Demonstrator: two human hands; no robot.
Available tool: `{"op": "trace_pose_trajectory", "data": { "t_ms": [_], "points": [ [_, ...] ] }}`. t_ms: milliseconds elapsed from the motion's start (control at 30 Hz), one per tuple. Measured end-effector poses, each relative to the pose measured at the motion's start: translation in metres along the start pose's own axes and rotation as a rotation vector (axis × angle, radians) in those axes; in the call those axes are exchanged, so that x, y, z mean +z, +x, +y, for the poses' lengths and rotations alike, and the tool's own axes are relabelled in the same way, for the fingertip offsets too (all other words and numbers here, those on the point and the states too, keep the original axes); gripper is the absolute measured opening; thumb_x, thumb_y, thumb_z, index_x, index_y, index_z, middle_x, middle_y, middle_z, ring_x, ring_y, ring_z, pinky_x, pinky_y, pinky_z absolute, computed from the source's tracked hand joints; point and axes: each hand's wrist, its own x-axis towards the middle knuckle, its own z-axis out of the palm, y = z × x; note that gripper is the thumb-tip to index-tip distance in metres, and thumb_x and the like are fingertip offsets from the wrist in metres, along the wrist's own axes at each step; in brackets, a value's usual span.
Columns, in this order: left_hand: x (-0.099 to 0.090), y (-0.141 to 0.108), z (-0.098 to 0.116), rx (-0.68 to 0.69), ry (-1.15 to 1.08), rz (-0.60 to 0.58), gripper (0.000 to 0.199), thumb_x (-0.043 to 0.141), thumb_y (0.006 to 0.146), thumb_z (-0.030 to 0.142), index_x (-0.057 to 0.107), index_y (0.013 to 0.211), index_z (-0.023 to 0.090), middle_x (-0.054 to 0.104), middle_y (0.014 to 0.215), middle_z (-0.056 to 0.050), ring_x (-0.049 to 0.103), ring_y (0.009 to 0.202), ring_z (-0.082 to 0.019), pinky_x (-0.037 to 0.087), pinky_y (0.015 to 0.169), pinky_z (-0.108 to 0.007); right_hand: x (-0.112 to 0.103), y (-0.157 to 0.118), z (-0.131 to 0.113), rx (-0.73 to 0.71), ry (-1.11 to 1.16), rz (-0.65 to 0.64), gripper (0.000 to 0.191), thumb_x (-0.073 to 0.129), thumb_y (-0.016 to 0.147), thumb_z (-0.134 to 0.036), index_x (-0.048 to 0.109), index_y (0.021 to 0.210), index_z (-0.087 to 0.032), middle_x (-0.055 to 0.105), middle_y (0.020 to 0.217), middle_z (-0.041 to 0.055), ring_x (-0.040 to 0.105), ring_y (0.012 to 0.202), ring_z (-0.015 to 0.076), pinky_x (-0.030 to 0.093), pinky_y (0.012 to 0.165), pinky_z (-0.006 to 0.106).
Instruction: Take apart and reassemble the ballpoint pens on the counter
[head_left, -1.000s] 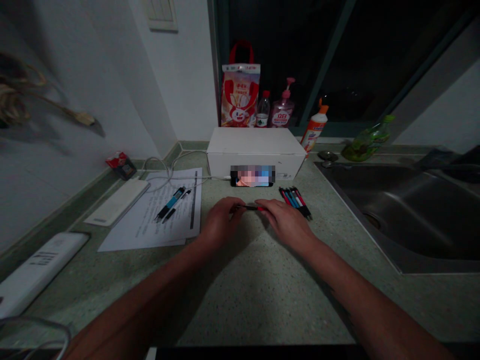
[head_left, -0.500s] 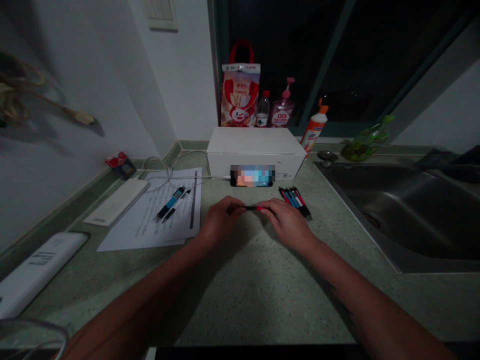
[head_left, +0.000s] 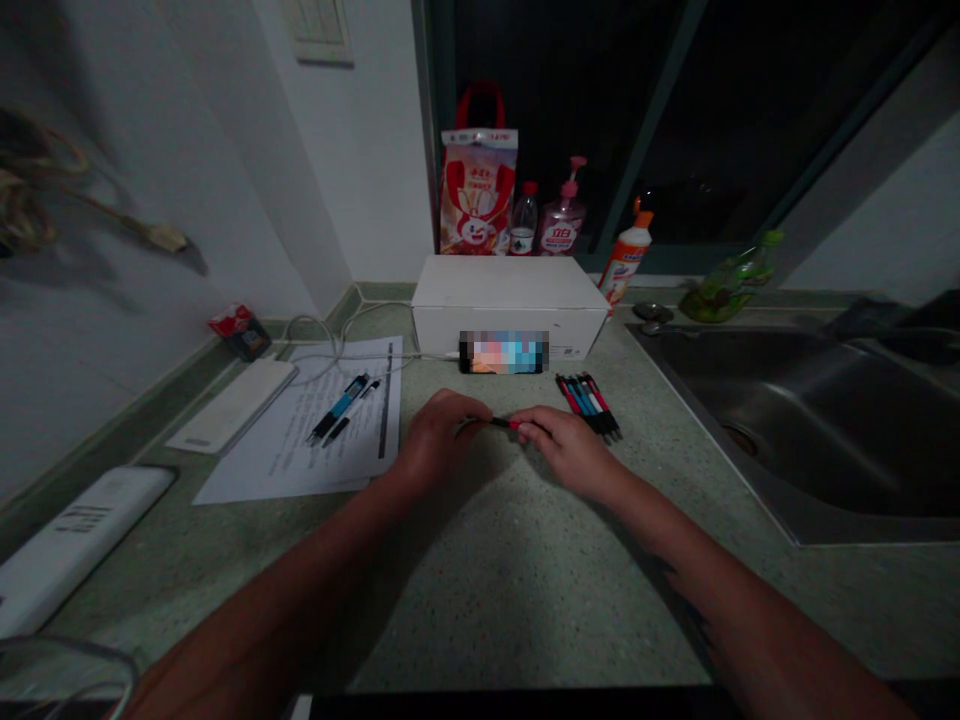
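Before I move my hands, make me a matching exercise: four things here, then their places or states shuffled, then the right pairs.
1. Phone
2. Green bottle
3. Printed paper
4. Left hand

A. Under a blue pen
B. Gripping a red-and-black pen with the right hand
C. Behind the sink
D. In front of the white box

Pairs: 1-D; 2-C; 3-A; 4-B

Dim light; edges stretched.
Soft shadows across speckled grey-green stone table; faint sheen on rectangular grey steel sink.
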Motion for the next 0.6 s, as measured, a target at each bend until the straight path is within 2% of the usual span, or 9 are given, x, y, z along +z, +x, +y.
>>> {"op": "trace_pose_trajectory", "data": {
  "t_ms": [67,133,267,400,467,600],
  "points": [
    [-0.0002,0.0006,0.0002,0.002,-0.016,-0.011,0.014,0.068,0.085,0.010,0.074,0.086,0.023,0.075,0.092,-0.005,0.069,0.093,-0.022,0.056,0.088,-0.039,0.0005,0.0007,0.0017,0.009,0.032,0.006,0.026,0.049,0.102,-0.019,0.075,0.109,-0.020,0.077,0.090,0.0064,0.071,0.086,0.0211,0.053,0.080,0.034],
    [0.0007,0.0011,0.0015,-0.060,-0.058,-0.026,0.014,0.067,0.085,0.010,0.073,0.088,0.022,0.076,0.094,-0.005,0.069,0.086,-0.020,0.058,0.083,-0.037,0.0010,0.0010,0.0022,0.014,0.023,0.031,0.026,0.050,0.102,-0.020,0.075,0.109,-0.020,0.077,0.090,0.0064,0.071,0.086,0.0212,0.053,0.080,0.035],
    [0.0024,0.0014,0.0063,-0.194,-0.160,-0.045,0.012,0.067,0.089,0.022,0.072,0.100,0.022,0.078,0.098,-0.005,0.072,0.084,-0.019,0.059,0.078,-0.035,0.0006,0.0005,0.0002,-0.006,-0.029,0.063,0.026,0.049,0.102,-0.021,0.075,0.107,-0.021,0.076,0.094,0.0076,0.071,0.088,0.0222,0.053,0.081,0.035],
    [0.0028,0.0011,0.0083,-0.279,-0.188,-0.064,0.014,0.060,0.094,0.032,0.071,0.092,0.022,0.077,0.083,-0.005,0.072,0.076,-0.021,0.058,0.073,-0.035,0.0003,-0.0003,-0.0012,-0.020,-0.062,0.059,0.026,0.049,0.102,-0.021,0.075,0.107,-0.021,0.077,0.098,0.0085,0.071,0.092,0.0228,0.053,0.084,0.036],
    [0.0037,0.0009,0.0072,-0.278,-0.178,-0.074,0.012,0.061,0.092,0.029,0.071,0.088,0.024,0.077,0.081,-0.004,0.071,0.075,-0.021,0.057,0.073,-0.035,0.0011,-0.0007,-0.0008,-0.018,-0.079,0.057,0.025,0.050,0.102,-0.021,0.075,0.108,-0.022,0.077,0.100,0.0085,0.071,0.093,0.0228,0.053,0.084,0.036],
    [0.0063,0.0006,0.0046,-0.178,-0.140,-0.076,0.010,0.063,0.084,0.018,0.070,0.081,0.023,0.078,0.093,-0.005,0.071,0.087,-0.021,0.058,0.081,-0.036,0.0028,-0.0011,-0.0004,-0.009,-0.074,0.045,0.024,0.051,0.103,-0.021,0.074,0.110,-0.022,0.077,0.103,0.0078,0.071,0.095,0.0223,0.053,0.084,0.035]
  ]
}}
